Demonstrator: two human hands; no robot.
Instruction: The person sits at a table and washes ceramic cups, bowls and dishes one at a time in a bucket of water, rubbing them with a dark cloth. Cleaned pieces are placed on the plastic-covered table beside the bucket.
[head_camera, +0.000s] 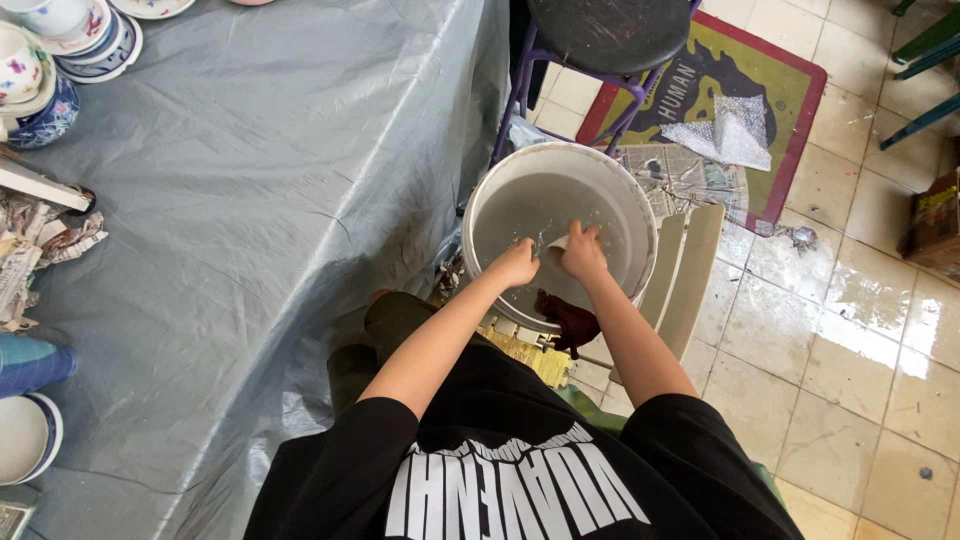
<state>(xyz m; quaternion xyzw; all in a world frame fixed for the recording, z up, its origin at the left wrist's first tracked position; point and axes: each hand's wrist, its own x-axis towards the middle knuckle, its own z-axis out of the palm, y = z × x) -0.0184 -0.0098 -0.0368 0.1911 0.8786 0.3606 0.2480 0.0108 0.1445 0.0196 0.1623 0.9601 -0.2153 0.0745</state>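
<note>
Fingers (590, 240) of your right hand (583, 253) curl around a small pale object (556, 262), its shape unclear, at centre frame; your left hand (515, 265) pinches its other edge. Both forearms reach forward into a round white plastic bucket (640, 215) of murky grey water. A dark red cloth (568, 318) hangs just below. Glossy grey sheeting covers the counter (260, 200), left.

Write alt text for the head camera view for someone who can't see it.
Both bare hands, left hand and right hand, reach into a round white plastic bucket of cloudy grey water, holding a pale object at the surface. A table draped in grey plastic sheeting stands alongside, painted ceramic bowls at its corner.
</note>
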